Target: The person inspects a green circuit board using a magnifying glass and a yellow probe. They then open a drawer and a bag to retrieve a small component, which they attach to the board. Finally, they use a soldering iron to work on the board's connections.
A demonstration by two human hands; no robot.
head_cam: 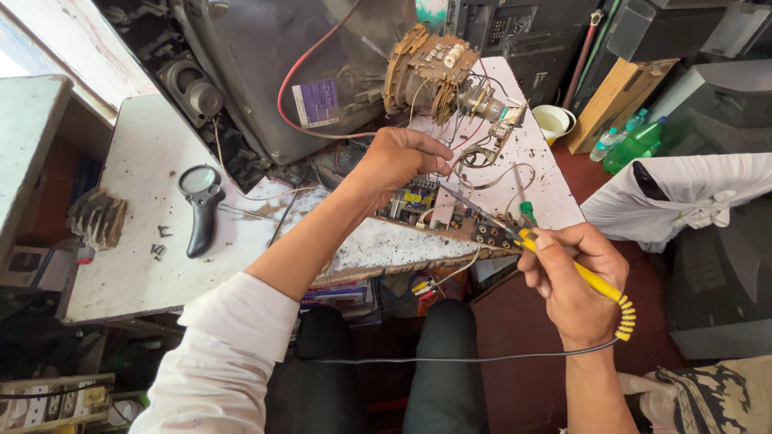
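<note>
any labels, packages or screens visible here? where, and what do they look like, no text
Sticker label: on the back of the grey picture tube, rectangular, purple and white.
Bottles: floor at upper right, green plastic, one clear with a blue cap.
Cardboard box: leaning by the bottles, brown, flat.
Small box: left shelf edge, white and blue.
No lit screen shows.

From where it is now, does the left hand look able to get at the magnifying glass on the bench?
Probably yes. The left hand rests on the circuit board, and the magnifying glass lies on the white bench beside that forearm, with only a few small screws nearby.
</note>
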